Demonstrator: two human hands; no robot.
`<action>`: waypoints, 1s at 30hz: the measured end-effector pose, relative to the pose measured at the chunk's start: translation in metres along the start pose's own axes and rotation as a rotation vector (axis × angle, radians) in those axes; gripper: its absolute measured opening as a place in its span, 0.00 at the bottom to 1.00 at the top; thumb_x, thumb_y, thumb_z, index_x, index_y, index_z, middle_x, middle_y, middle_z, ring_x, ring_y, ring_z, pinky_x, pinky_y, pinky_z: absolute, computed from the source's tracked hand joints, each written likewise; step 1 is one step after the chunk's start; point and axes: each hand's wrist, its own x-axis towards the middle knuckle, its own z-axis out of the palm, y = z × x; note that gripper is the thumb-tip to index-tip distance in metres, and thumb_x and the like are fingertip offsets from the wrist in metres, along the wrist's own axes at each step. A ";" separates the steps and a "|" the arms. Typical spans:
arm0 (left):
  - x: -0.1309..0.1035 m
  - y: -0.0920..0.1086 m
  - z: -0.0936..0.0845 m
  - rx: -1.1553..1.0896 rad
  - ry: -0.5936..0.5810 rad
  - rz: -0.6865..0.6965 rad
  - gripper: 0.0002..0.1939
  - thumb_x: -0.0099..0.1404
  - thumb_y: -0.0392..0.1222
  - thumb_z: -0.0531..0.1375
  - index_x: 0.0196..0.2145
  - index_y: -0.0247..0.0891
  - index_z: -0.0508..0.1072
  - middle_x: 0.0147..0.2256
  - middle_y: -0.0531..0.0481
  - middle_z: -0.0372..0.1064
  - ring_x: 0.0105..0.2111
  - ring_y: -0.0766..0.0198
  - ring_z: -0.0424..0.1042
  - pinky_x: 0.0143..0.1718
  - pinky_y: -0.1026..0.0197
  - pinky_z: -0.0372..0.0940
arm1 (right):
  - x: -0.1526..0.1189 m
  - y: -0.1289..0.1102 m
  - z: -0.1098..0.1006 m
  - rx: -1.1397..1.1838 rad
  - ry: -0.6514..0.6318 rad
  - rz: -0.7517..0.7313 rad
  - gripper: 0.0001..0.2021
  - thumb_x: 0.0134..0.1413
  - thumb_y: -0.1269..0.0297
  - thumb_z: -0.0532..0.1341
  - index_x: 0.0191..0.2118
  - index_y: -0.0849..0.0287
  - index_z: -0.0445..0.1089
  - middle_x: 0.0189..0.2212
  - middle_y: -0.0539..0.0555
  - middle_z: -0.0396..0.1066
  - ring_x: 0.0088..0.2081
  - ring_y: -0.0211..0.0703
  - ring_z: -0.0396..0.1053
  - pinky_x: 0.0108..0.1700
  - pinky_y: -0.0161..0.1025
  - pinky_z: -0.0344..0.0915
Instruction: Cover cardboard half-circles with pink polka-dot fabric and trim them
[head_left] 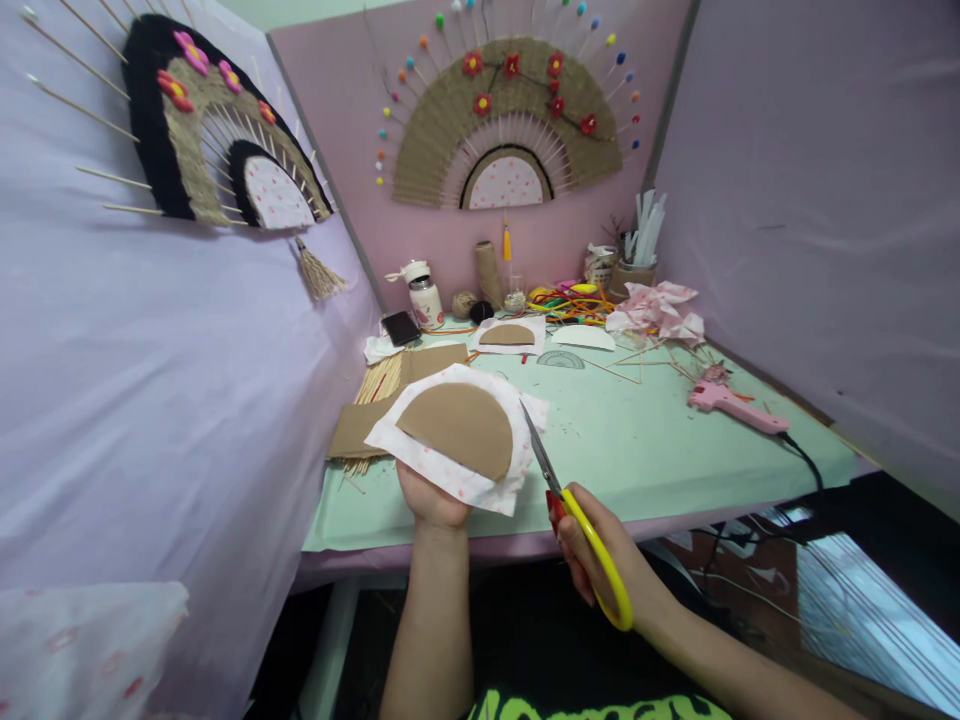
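Note:
From underneath, my left hand (433,500) holds up a white fabric piece with pink prints (386,430); its fingers are mostly hidden by it. On the fabric lies a brown cardboard half-circle (457,425), with a margin of cloth all around it. My right hand (596,550) grips scissors (551,470) with yellow and red handles. Their blades point up and away, close to the right edge of the fabric. The blades look nearly closed and I see no cloth between them.
Behind lie another cardboard half-circle on fabric (507,335), a white half-circle (583,338) and a clear protractor (561,360). A pink glue gun (739,405) with its cord is at right. Sticks and cardboard (360,430) lie left, a bottle (426,300) at back. Woven fans (510,120) hang on the walls.

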 end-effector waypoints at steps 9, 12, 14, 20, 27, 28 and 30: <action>0.001 0.000 -0.002 -0.020 -0.004 0.000 0.25 0.69 0.58 0.47 0.53 0.45 0.72 0.55 0.45 0.70 0.59 0.47 0.63 0.60 0.35 0.54 | -0.002 -0.011 0.004 0.000 0.024 0.022 0.26 0.50 0.34 0.57 0.32 0.54 0.53 0.17 0.38 0.53 0.10 0.26 0.48 0.11 0.27 0.47; 0.001 0.000 -0.002 -0.017 -0.008 0.005 0.25 0.69 0.57 0.47 0.53 0.46 0.72 0.55 0.45 0.70 0.59 0.47 0.63 0.60 0.36 0.54 | -0.002 -0.012 0.003 -0.001 0.017 0.018 0.26 0.50 0.35 0.57 0.32 0.54 0.53 0.18 0.38 0.54 0.10 0.26 0.48 0.11 0.27 0.47; 0.001 0.000 -0.002 -0.017 -0.002 0.013 0.25 0.69 0.57 0.47 0.53 0.45 0.72 0.54 0.45 0.71 0.59 0.47 0.63 0.60 0.36 0.54 | -0.001 -0.011 0.002 0.002 0.009 0.015 0.25 0.51 0.35 0.57 0.32 0.54 0.53 0.18 0.39 0.54 0.10 0.26 0.49 0.11 0.27 0.47; 0.002 0.000 -0.002 -0.021 -0.008 0.022 0.25 0.70 0.57 0.45 0.53 0.45 0.72 0.55 0.45 0.70 0.59 0.47 0.63 0.60 0.35 0.54 | -0.001 -0.009 0.002 -0.008 0.005 0.011 0.25 0.51 0.36 0.57 0.32 0.54 0.53 0.19 0.39 0.55 0.10 0.26 0.49 0.11 0.28 0.47; 0.000 0.000 0.000 0.000 -0.019 0.016 0.26 0.69 0.60 0.47 0.53 0.45 0.72 0.56 0.45 0.70 0.60 0.47 0.63 0.61 0.37 0.53 | -0.003 -0.013 0.000 -0.051 -0.006 -0.054 0.24 0.54 0.37 0.57 0.33 0.54 0.53 0.17 0.39 0.52 0.13 0.28 0.50 0.14 0.29 0.50; 0.000 0.000 0.000 -0.001 -0.017 0.015 0.26 0.69 0.60 0.47 0.53 0.45 0.72 0.56 0.45 0.69 0.60 0.47 0.62 0.61 0.37 0.53 | -0.003 -0.013 0.000 -0.058 -0.011 -0.053 0.24 0.54 0.37 0.57 0.33 0.54 0.53 0.17 0.39 0.52 0.13 0.29 0.51 0.14 0.29 0.51; 0.000 0.000 0.000 -0.005 -0.015 0.010 0.26 0.69 0.59 0.46 0.54 0.45 0.72 0.56 0.45 0.69 0.60 0.47 0.62 0.61 0.37 0.53 | -0.004 -0.015 -0.001 -0.066 -0.015 -0.053 0.25 0.53 0.35 0.56 0.33 0.54 0.53 0.17 0.39 0.53 0.13 0.29 0.51 0.15 0.29 0.51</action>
